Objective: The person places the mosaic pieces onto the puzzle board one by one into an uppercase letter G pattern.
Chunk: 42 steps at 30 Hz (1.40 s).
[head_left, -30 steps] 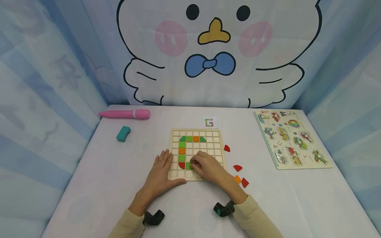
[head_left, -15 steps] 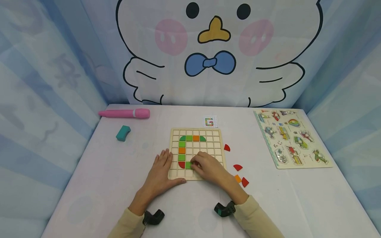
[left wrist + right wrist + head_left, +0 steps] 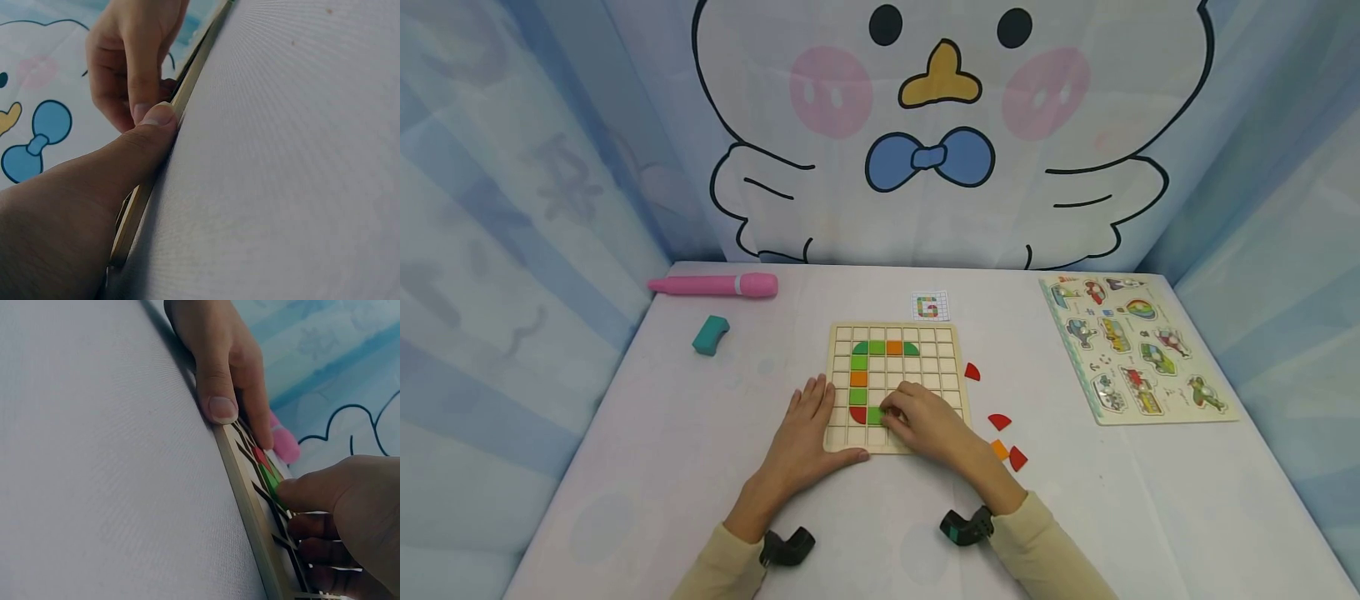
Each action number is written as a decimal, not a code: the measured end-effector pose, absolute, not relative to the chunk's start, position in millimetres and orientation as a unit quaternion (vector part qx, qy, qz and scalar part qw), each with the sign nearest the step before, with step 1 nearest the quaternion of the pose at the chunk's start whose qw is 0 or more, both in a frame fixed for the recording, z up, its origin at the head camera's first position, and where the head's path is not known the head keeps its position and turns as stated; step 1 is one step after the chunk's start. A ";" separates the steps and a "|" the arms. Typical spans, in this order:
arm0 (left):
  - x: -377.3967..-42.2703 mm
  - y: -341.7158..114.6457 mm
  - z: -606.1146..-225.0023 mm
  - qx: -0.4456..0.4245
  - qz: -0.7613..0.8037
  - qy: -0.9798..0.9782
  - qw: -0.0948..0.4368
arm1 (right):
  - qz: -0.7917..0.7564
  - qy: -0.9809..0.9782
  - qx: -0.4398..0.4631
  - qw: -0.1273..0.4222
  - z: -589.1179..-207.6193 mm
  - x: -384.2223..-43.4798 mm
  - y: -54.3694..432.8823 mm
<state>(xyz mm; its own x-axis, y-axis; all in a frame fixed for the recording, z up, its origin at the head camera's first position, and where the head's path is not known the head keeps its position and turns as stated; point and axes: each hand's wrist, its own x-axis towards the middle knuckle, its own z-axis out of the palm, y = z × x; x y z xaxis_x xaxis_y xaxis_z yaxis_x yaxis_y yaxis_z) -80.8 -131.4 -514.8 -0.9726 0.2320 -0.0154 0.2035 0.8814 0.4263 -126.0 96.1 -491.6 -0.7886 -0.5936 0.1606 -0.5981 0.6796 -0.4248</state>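
Observation:
A wooden grid board (image 3: 936, 367) lies mid-table with green, orange and red pieces set in its cells, forming a C-like outline. My left hand (image 3: 801, 429) spreads over the board's left edge, fingers straight. Its thumb lies along the front edge, as the left wrist view shows on the board's rim (image 3: 132, 222). With curled fingers my right hand (image 3: 928, 423) pinches at a green square tile (image 3: 874, 416) in the lower row. Beside that tile sits a red quarter-round piece (image 3: 858, 415). In the right wrist view the thumb meets the green tile (image 3: 270, 481); its far side is hidden.
Right of the board lie red quarter-round pieces (image 3: 999, 422) and an orange square (image 3: 999, 450). A small pattern card (image 3: 931, 306) sits behind the board. Farther off are a picture puzzle (image 3: 1138, 354), a teal block (image 3: 711, 336) and a pink marker-like stick (image 3: 711, 287).
Both hands keep their places on the board. The whole head view shifts up very slightly; no piece has visibly moved.

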 end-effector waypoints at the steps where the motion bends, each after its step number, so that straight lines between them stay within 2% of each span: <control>1: -80.9 -131.3 -514.7 0.113 0.216 0.969 0.034 | 0.234 -0.916 0.326 0.005 -491.8 -126.0 96.1; 22: -80.0 -130.2 -513.7 0.118 0.222 0.967 0.029 | 0.250 -0.925 0.285 -0.014 -475.6 -126.0 116.7; 32: -80.7 -130.0 -514.8 0.113 0.220 0.968 0.035 | 0.256 -0.930 0.261 -0.030 -464.3 -126.4 140.4; 42: -79.7 -131.1 -514.5 0.114 0.221 0.968 0.034 | 0.267 -0.927 0.262 -0.025 -458.3 -123.9 170.7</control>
<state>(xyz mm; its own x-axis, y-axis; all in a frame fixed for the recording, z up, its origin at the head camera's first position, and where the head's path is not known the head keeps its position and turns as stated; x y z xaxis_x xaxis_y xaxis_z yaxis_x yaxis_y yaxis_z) -79.7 -131.1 -514.5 -0.9716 0.2362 -0.0159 0.2058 0.8758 0.4365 -123.9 170.7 -458.3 -0.8617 -0.4988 0.0932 -0.4720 0.7205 -0.5080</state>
